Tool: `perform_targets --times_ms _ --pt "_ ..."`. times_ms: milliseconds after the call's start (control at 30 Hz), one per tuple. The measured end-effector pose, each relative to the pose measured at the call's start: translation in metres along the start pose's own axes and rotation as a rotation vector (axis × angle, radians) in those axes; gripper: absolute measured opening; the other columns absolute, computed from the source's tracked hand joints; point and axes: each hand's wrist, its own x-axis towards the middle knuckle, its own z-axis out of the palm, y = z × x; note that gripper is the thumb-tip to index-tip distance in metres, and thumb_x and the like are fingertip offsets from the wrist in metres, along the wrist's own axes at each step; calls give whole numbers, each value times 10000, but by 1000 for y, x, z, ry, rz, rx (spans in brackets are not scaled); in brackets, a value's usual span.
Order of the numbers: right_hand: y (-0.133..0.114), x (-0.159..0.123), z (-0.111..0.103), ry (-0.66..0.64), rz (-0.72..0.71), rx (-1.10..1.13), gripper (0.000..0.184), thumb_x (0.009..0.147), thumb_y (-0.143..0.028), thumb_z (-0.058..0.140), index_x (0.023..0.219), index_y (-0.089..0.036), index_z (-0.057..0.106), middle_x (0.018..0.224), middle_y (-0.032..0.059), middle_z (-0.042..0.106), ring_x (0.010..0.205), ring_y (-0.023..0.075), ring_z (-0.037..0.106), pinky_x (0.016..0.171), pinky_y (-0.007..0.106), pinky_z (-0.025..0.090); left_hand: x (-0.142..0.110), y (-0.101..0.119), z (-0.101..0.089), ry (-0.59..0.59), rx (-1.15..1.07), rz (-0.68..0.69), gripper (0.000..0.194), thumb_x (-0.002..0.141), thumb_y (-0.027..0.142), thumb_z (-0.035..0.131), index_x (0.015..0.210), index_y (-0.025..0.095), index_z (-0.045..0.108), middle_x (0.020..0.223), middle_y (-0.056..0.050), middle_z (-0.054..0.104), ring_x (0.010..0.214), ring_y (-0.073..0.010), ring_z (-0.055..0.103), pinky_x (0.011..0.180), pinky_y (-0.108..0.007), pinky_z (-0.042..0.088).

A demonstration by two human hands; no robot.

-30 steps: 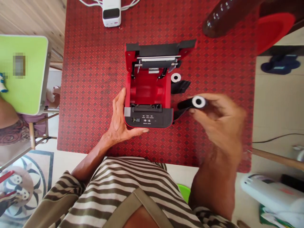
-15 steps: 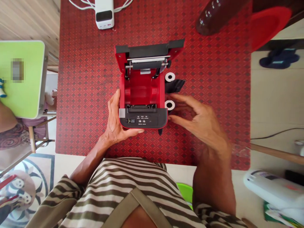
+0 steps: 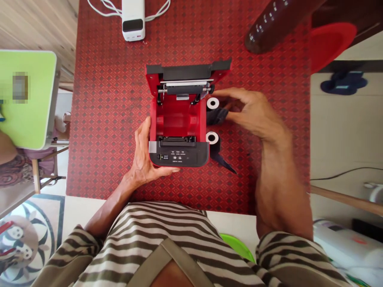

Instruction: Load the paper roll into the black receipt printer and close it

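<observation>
Gaping red-and-black plastic printer (image 3: 178, 119) is seemingly steadied by grasping left hand (image 3: 143, 153); hold on white-cored black roll (image 3: 213, 108) by right hand (image 3: 253, 111) unclear.

Table (image 3: 110, 107): red, diamond-patterned.
Printer (image 3: 178, 121): middle, standing open.
Far roll (image 3: 212, 108): black, white-cored, just right of the printer.
Near roll (image 3: 215, 146): same side, loose end slanting out.
Power bank (image 3: 133, 23): white, far left.
Cables (image 3: 107, 15): beside it.
Bottle (image 3: 269, 26): dark, far right.
</observation>
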Motion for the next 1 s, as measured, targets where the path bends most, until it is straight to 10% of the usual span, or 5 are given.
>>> perform_targets --times_ms 233,500,700,1000 --pt "-5 -6 14 -12 -44 46 268 900 -240 955 1163 -286 936 1158 39 953 1063 240 801 1066 440 611 0 0 0 -5 -14 -12 1716 768 1277 805 2085 422 113 1981 -239 474 1783 -578 567 1464 -817 532" --pt "-50 -42 -24 269 -174 184 260 875 -434 956 1104 -334 888 1168 108 919 1056 323 819 998 537 647 1 5 -2 -15 31 -8 1686 817 1272 776 2081 366 124 1977 -274 506 1752 -553 606 1443 -781 557" --pt "-120 -99 -24 109 -139 137 433 942 -463 963 1372 -416 965 1164 64 893 925 318 801 803 518 670 0 14 -14 -59 -31 -62 1590 896 1302 591 2083 356 121 2026 -287 456 1785 -567 599 1441 -791 581" --pt "-129 -83 -1 -358 -9 411 500 938 -737 1039 1218 -361 863 992 31 863 807 288 804 713 449 676 46 76 -59 49 -101 17 1142 1059 1153 642 1966 468 523 1723 -113 829 1510 -499 834 1237 -801 724"
